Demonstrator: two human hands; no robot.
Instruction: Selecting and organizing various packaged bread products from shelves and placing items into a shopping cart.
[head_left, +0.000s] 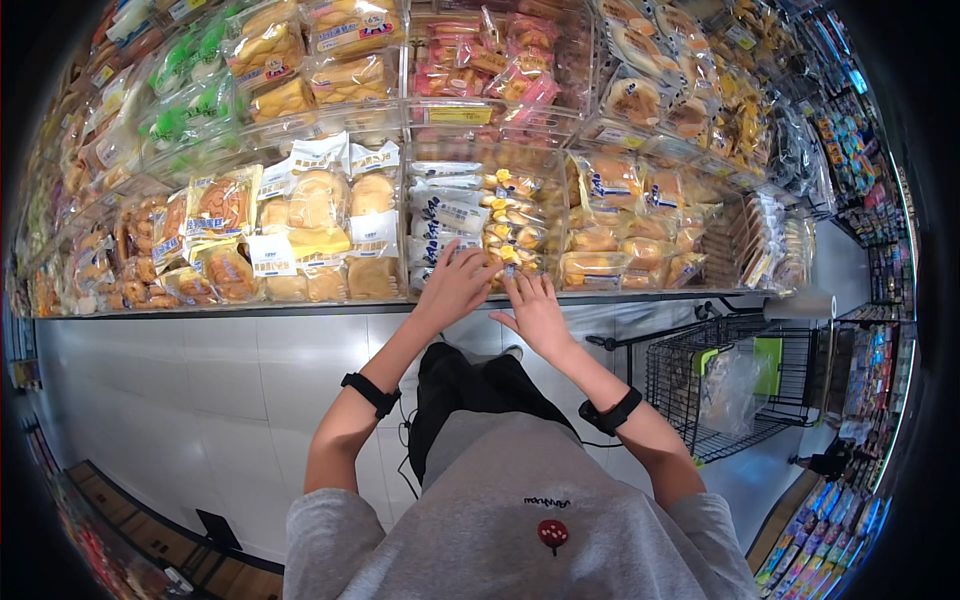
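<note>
My left hand (459, 283) lies over the front of a clear bin, its fingertips at white-and-blue wrapped packets (448, 214). Close beside it, my right hand (536, 311) reaches over the bin's front edge, fingers spread, touching or just above small clear packs with yellow trim (516, 217). Neither hand has plainly closed on a pack. Left of them are bagged pale buns (318, 199); to the right, wrapped bread rolls (622, 244) fill the neighbouring bin. What lies under my fingertips is partly hidden.
Behind stands a higher row of clear bins with pink-wrapped snacks (491, 56) and bagged bread (352, 75). A black wire shopping cart (731, 390) with a clear plastic bag stands at the right, near a plastic-bag roll (799, 307). Pale floor tiles (217, 367) lie below the shelf.
</note>
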